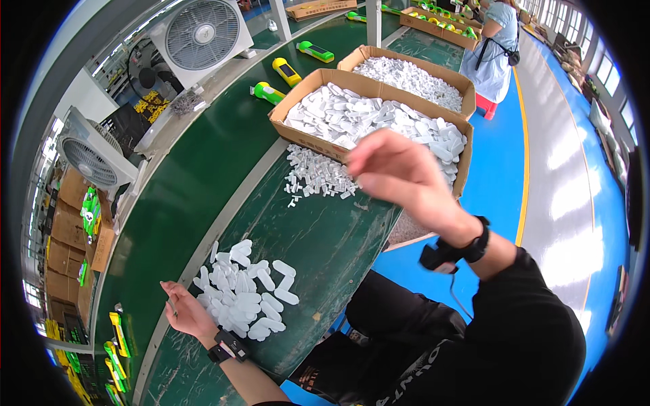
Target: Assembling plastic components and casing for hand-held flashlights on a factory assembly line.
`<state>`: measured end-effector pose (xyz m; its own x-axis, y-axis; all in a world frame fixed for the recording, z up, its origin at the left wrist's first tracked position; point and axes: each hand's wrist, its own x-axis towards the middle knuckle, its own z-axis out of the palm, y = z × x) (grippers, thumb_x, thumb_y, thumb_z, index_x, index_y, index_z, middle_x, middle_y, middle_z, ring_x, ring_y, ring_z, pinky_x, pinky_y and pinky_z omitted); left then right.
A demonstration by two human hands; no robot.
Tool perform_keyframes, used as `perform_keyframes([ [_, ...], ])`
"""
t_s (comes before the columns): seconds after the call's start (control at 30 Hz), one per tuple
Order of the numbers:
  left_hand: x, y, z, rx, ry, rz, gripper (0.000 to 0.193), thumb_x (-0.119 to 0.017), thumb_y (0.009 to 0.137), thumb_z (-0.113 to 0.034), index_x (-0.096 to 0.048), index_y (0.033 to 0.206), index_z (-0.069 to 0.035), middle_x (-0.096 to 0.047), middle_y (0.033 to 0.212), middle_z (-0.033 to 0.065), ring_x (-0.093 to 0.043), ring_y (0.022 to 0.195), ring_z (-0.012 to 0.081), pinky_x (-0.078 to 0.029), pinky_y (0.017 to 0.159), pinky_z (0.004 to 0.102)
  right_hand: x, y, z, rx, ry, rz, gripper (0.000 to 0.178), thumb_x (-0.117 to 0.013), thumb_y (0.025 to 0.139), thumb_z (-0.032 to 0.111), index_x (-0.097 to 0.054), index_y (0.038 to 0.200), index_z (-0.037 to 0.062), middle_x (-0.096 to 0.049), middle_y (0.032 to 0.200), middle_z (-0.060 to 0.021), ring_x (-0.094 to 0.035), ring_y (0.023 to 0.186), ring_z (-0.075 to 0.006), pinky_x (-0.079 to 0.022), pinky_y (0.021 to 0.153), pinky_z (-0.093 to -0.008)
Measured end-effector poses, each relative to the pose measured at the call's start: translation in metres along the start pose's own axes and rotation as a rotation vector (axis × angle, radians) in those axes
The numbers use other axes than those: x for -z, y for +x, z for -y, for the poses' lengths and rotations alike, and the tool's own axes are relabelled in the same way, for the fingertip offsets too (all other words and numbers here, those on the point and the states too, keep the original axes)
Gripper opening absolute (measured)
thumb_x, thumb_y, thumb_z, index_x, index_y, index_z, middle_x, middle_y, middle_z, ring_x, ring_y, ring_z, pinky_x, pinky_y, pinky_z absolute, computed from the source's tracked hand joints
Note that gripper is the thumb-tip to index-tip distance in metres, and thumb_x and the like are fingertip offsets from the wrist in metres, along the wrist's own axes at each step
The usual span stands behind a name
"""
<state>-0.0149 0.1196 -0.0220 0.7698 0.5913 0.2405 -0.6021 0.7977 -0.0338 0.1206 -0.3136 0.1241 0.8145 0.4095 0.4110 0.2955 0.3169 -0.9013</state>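
The loose pile of flat white oval plastic pieces [237, 294] lies on our worn green worktop [332, 237], some pieces overlapping, a few spread singly along its right edge. Counting the clock from that pile, our left hand [188, 311] is at eight o'clock, just beside it, with palm partly turned up and fingers loosely curled; we cannot tell whether anything is in them. Our right hand [399, 172] is at two o'clock, raised and blurred, thumb and forefinger drawn narrowly toward each other — we cannot make out anything between them.

At one o'clock lies a heap of small white plastic parts [311, 169], against the front of an open cardboard box [288, 130] filled with white oval pieces. Our right hand partly hides both. Just behind that box stands a second cardboard box [467, 101], holding smaller white bits.

We wear a black band [227, 346] on the left wrist and a black strapped device [467, 247] on the right.

Farther out, toward twelve, green and yellow handheld devices [286, 71] lie on the darker green strip [203, 155], and a square white fan [203, 34] stands beyond. Between one and two, a co-worker [494, 54] in light blue sits on a red stool [485, 107].
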Motion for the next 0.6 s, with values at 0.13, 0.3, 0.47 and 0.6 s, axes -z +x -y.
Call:
perform_keyframes([
  [0.13,-0.004,0.000,0.003,-0.028,0.016,-0.011,0.053,-0.050,0.082,0.005,-0.030,0.131,0.011,-0.042,0.121,0.0192,-0.044,0.108,0.0259,-0.041,0.093,0.0340,0.100,-0.012,-0.002,0.248,-1.462,-0.324,0.028,-0.071,0.076,0.017,-0.060,0.099,0.0048,-0.055,0.111,-0.0175,-0.047,0.110,-0.0354,-0.038,0.092,-0.0432],
  [0.3,0.004,0.007,0.000,-0.046,0.018,-0.032,0.052,-0.051,0.082,0.004,-0.031,0.129,0.012,-0.042,0.120,0.0197,-0.045,0.106,0.0267,-0.041,0.093,0.0346,0.238,-0.041,-0.043,-0.331,-1.419,-0.692,0.075,-0.069,0.080,0.031,-0.028,0.138,0.0069,-0.043,0.124,-0.0301,-0.038,0.122,-0.0398,-0.039,0.094,-0.0513],
  [0.47,0.004,0.001,-0.004,-0.066,0.023,-0.069,0.050,-0.051,0.082,0.004,-0.032,0.128,0.012,-0.043,0.118,0.0201,-0.046,0.104,0.0275,-0.041,0.091,0.0352,0.221,-0.044,-0.057,-0.570,-0.694,-0.654,0.092,-0.066,0.083,0.027,0.000,0.143,0.0065,-0.040,0.130,-0.0234,-0.049,0.114,-0.0325,-0.050,0.083,-0.0477],
  [0.6,0.001,-0.001,-0.001,-0.068,0.018,-0.090,0.051,-0.051,0.082,0.003,-0.031,0.129,0.011,-0.043,0.118,0.0200,-0.046,0.103,0.0274,-0.041,0.091,0.0361,0.218,-0.047,-0.052,-0.577,-0.438,-0.607,0.095,-0.068,0.081,0.022,0.003,0.142,0.0067,-0.036,0.134,-0.0206,-0.050,0.114,-0.0298,-0.052,0.082,-0.0472],
])
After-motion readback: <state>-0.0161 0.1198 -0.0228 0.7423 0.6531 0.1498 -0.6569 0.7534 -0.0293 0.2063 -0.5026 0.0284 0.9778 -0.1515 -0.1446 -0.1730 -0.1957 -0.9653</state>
